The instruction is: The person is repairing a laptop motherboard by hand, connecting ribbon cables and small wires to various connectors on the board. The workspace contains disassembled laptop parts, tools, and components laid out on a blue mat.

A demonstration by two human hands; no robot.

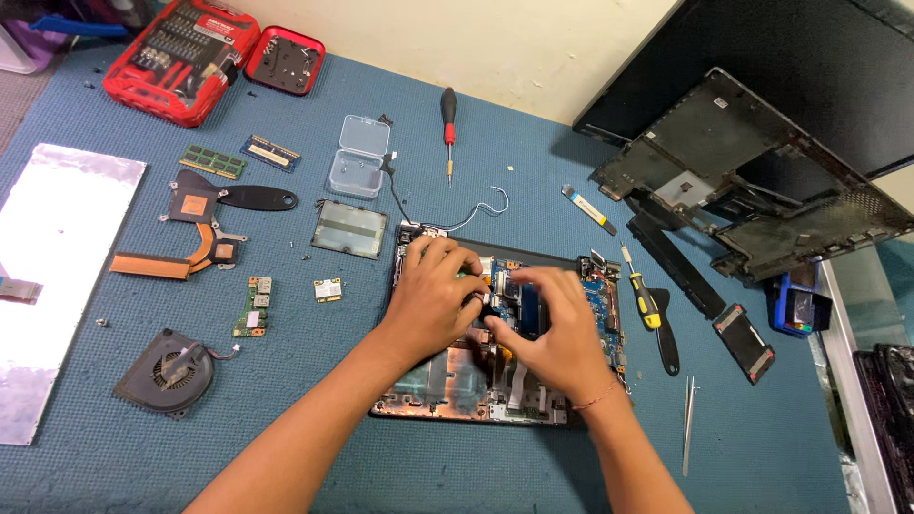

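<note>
1. opened black laptop base with blue circuit board and bare copper-toned metal floor [447, 385]: lies flat near the middle of the blue felt work mat [381, 466], both hands upon it.
2. handling, by judgement: the shell looks stiff and moderately light; the board inside is thin, rigid and fragile, with small connectors and pale flat ribbon cables that would tear or crease if pulled. best held by the outer shell edges or the board's bare margins, never by cables or chips.
3. left hand [433, 300]: fingers curled down and bunched at the tips, pressing or pinching at a small part on the board's upper middle; what lies between the tips is hidden, so i cannot tell whether anything is actually gripped.
4. right hand [557, 328]: palm down, fingers partly bent and close together, resting over the board just beside the left hand's fingertips; slightly blurred, and whether it holds anything cannot be told.
5. nearby, right of the base: yellow-and-black handled screwdriver [643, 295], steel tweezers [688, 424], detached black plastic bottom cover [762, 181].
6. nearby, left of the base: round black cooling fan [169, 369], copper heat pipe assembly [190, 243], small green circuit board [254, 306], clear plastic parts box [360, 155].
7. far edge of mat: red-handled screwdriver [448, 128], red screwdriver bit case [181, 57], standing open.
</note>
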